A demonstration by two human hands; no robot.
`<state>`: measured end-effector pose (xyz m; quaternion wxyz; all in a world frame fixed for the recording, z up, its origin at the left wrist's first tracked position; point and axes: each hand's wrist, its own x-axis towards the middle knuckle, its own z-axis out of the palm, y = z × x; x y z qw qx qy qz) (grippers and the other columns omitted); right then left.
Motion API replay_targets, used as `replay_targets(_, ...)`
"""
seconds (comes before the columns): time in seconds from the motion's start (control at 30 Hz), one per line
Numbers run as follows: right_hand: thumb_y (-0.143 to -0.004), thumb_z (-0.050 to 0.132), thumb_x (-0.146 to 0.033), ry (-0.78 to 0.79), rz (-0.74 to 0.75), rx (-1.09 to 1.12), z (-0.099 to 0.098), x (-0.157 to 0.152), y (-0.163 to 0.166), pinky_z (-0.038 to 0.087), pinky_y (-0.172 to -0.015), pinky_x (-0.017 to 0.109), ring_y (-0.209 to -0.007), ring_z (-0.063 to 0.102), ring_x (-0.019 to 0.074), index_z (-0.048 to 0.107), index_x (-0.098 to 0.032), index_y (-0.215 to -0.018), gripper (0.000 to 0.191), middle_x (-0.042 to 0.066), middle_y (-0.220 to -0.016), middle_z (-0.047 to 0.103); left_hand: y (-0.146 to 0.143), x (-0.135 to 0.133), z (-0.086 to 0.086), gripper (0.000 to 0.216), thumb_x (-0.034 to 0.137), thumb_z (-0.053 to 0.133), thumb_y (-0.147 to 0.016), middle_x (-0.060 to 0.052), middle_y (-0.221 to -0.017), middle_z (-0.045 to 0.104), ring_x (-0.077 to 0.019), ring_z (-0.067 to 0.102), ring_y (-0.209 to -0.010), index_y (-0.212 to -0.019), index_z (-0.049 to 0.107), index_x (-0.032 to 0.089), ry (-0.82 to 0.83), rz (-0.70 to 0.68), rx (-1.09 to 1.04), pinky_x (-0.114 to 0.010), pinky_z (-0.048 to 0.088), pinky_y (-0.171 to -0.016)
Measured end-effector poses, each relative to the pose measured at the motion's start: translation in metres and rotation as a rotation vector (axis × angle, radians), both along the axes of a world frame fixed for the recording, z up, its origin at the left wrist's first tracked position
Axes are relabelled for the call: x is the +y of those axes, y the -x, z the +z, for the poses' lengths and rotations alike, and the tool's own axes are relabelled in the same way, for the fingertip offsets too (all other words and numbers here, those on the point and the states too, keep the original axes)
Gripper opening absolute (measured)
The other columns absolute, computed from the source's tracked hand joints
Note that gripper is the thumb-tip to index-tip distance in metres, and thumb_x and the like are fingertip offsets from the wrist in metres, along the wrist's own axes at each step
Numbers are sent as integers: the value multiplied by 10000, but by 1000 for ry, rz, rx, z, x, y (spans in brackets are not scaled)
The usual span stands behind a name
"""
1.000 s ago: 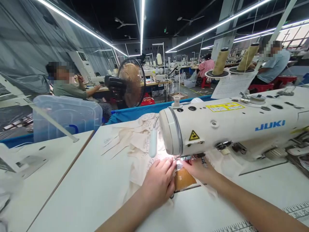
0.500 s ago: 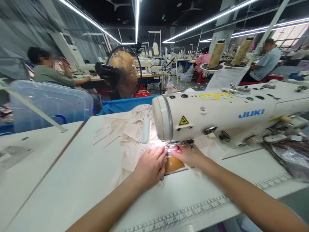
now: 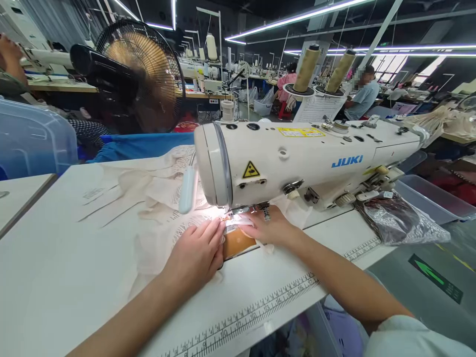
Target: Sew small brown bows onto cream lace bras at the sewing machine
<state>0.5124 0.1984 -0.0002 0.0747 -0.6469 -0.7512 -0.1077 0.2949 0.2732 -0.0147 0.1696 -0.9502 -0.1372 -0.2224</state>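
A white JUKI sewing machine [image 3: 297, 158] stands across the white table [image 3: 74, 277]. Cream lace fabric [image 3: 156, 193] lies spread under its head and out to the left. My left hand [image 3: 195, 253] rests flat on the fabric just left of the needle, fingers stretched toward the lit presser foot [image 3: 238, 214]. My right hand [image 3: 267, 227] lies under the machine arm, right of the needle, fingers pressed on the fabric edge. A tan patch [image 3: 236, 241] sits on the bed between the two hands.
A black fan [image 3: 137, 74] stands behind the table. A clear plastic bin [image 3: 33, 139] is at the far left and another [image 3: 431, 198] at the right beside a crumpled plastic bag [image 3: 401, 220]. Two thread cones [image 3: 323, 69] rise behind the machine. Other people sit at distant machines.
My view has swung right and down, closer to the machine. Both hands stay at the needle on the fabric, shifted only slightly.
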Motion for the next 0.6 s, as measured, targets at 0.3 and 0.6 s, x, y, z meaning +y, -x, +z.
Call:
replay_targets(0.3,-956,509,-395,-154,85,26,-17,5,-10,473,-758,326,-921,624,221,641,-224,-1214,337,84,-982,728,3,4,1,402,220,417,-949,-144,-1236,675,-246,630,-1015,-1273,605,73,116,-21,-6,-363,471,-759)
replay_targets(0.6,-1001,452,-348,-87,129,-117,9,-11,2,440,-731,327,-864,640,195,593,-272,-1279,321,49,-1090,718,2,4,2,401,210,394,-946,-140,-1237,676,-252,625,-1006,-1270,599,93,113,-26,-21,-373,489,-771)
